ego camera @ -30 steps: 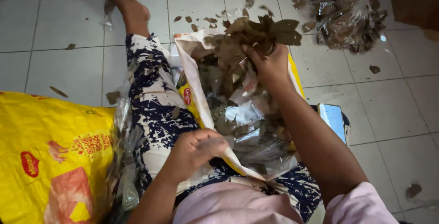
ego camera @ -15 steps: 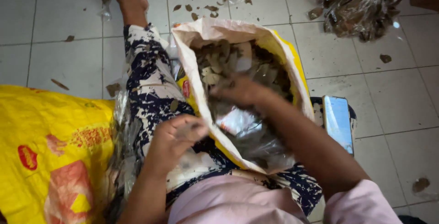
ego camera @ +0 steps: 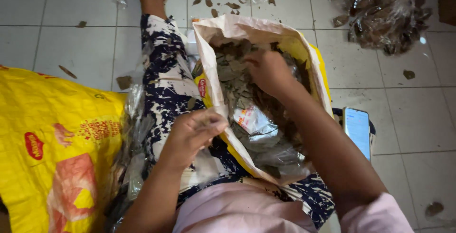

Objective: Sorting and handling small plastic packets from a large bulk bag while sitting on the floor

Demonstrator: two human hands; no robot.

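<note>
An open yellow sack with a pale lining (ego camera: 247, 26) leans against my lap, filled with dried brown leaves (ego camera: 232, 73). My right hand (ego camera: 268, 71) reaches down into it, back up, and its fingertips are buried among the leaves. A crumpled clear plastic bag (ego camera: 259, 123) lies inside the sack below that hand. My left hand (ego camera: 190, 135) is curled on the sack's near rim, beside my leg in blue-and-white patterned trousers (ego camera: 164, 81).
A large yellow printed sack (ego camera: 52, 138) lies on the tiled floor at my left. A clear bag of dried leaves (ego camera: 384, 9) sits at the top right. A phone with a lit screen (ego camera: 357, 128) lies to the sack's right. Loose leaves (ego camera: 223, 4) dot the tiles.
My right hand held a bunch of leaves above the sack's mouth; it has gone down into the sack among the leaves. My left hand has stayed at the near rim.
</note>
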